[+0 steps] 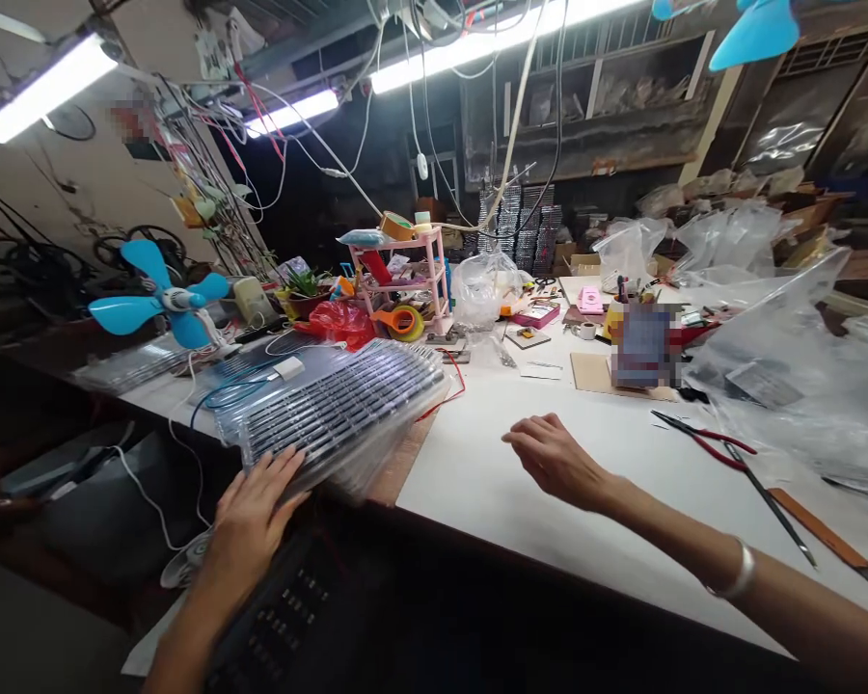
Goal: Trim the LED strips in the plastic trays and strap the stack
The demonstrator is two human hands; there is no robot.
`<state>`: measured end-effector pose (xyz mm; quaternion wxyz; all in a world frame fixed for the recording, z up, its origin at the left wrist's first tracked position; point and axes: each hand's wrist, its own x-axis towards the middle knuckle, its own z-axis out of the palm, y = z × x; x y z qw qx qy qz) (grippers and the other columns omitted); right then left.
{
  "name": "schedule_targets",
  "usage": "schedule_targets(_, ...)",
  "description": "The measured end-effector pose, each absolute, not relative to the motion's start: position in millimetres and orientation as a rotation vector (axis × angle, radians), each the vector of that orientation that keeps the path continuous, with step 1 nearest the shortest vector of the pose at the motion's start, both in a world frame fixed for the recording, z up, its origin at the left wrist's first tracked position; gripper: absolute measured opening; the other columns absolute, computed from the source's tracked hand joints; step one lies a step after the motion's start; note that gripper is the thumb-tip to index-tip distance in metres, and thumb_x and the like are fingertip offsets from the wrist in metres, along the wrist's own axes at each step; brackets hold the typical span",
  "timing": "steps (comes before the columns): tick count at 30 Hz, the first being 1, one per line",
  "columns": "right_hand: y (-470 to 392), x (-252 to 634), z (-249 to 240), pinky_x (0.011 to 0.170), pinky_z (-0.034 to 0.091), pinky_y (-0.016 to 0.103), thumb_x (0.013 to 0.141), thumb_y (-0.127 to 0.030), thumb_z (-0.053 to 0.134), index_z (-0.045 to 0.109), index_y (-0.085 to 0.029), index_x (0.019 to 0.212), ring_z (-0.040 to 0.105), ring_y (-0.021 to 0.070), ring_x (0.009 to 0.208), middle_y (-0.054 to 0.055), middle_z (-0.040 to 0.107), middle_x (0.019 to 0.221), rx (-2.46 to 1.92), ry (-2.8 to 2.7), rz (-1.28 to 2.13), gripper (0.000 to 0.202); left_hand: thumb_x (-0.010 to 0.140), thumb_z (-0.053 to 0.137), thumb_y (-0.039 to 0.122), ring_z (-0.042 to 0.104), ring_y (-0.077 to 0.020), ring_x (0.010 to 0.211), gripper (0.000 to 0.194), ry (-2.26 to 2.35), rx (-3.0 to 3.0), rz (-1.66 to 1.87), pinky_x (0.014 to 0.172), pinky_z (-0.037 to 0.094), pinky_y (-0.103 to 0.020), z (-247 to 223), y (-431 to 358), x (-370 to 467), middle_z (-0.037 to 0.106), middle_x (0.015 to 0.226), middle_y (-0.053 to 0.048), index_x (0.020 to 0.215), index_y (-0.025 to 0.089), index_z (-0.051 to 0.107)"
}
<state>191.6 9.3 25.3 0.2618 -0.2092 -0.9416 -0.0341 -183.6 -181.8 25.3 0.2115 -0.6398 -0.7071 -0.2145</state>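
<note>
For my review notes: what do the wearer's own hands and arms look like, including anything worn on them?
Both the left hand and right hand are ungloved. No sleeve shows on either forearm. The right arm wears a smooth, silvery bangle; none shows on the left.

So the fan at 9 o'clock is bright blue, and the bag further in on that bearing is red. Trays at 8 are see-through with dark stripes running across. Rack at 12 is pale pink, tape dispenser near 11 is orange. Tabletop's plain white. Pliers past 3 have red handles, and the bracelet at 4 is silvery.
</note>
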Motion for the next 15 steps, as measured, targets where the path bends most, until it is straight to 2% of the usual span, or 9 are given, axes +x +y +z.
schedule_targets(2,42,163,21,0.078,0.039,0.037,0.091,-0.012,0.036,0.057,-0.012,0.117,0.057,0.0209,0.090,0.014,0.065,0.103,-0.629,-2.595,-0.114,0.034,0.091,0.043,0.044,0.035,-0.0268,0.135,0.046,-1.948,-1.779,-0.792,0.112,0.027,-0.049,21,-202,-205,0.048,0.140,-0.003,0.134,0.029,0.046)
schedule_targets(4,74,132,22,0.081,0.040,0.040,0.090,-0.012,0.037,0.047,-0.010,0.132,0.054,0.0250,0.100,0.018,0.060,0.118,-0.629,-2.600,-0.118,0.043,0.087,0.051,0.042,0.033,-0.0251,0.137,0.050,-1.957,-1.720,-0.961,0.114,0.027,-0.046,17,-212,-226,0.044,0.143,0.000,0.136,0.032,0.043)
schedule_targets(6,101,98,25,0.085,0.040,0.042,0.089,-0.014,0.042,0.037,-0.013,0.141,0.049,0.0286,0.114,0.018,0.048,0.137,-0.589,-2.610,-0.111,0.052,0.085,0.052,0.041,0.031,-0.0243,0.138,0.054,-2.021,-1.663,-1.074,0.115,0.025,-0.045,13,-211,-246,0.042,0.145,0.001,0.137,0.032,0.042)
schedule_targets(8,117,67,27,0.090,0.040,0.043,0.087,-0.016,0.046,0.035,-0.019,0.143,0.044,0.0286,0.121,0.013,0.039,0.145,-0.515,-2.633,-0.089,0.057,0.084,0.050,0.041,0.028,-0.0245,0.139,0.056,-2.124,-1.659,-1.138,0.115,0.023,-0.045,11,-202,-263,0.040,0.146,0.000,0.138,0.028,0.041)
schedule_targets(10,123,46,26,0.095,0.039,0.042,0.088,-0.017,0.046,0.039,-0.021,0.141,0.045,0.0257,0.122,0.011,0.038,0.147,-0.444,-2.644,-0.056,0.054,0.083,0.048,0.042,0.028,-0.0256,0.139,0.058,-2.208,-1.640,-1.187,0.115,0.023,-0.044,12,-189,-276,0.040,0.147,-0.004,0.138,0.022,0.042)
schedule_targets(12,118,40,22,0.096,0.040,0.040,0.090,-0.017,0.041,0.042,-0.017,0.139,0.048,0.0233,0.120,0.014,0.042,0.143,-0.415,-2.630,-0.018,0.049,0.082,0.046,0.043,0.035,-0.0262,0.135,0.060,-2.256,-1.623,-1.211,0.114,0.026,-0.042,14,-178,-284,0.042,0.145,-0.006,0.137,0.018,0.044)
schedule_targets(15,104,63,16,0.093,0.042,0.038,0.088,-0.013,0.040,0.044,-0.013,0.135,0.052,0.0222,0.115,0.017,0.049,0.137,-0.444,-2.592,0.027,0.048,0.081,0.046,0.045,0.050,-0.0252,0.124,0.058,-2.265,-1.672,-1.122,0.107,0.038,-0.041,20,-171,-284,0.053,0.136,-0.004,0.134,0.022,0.046)
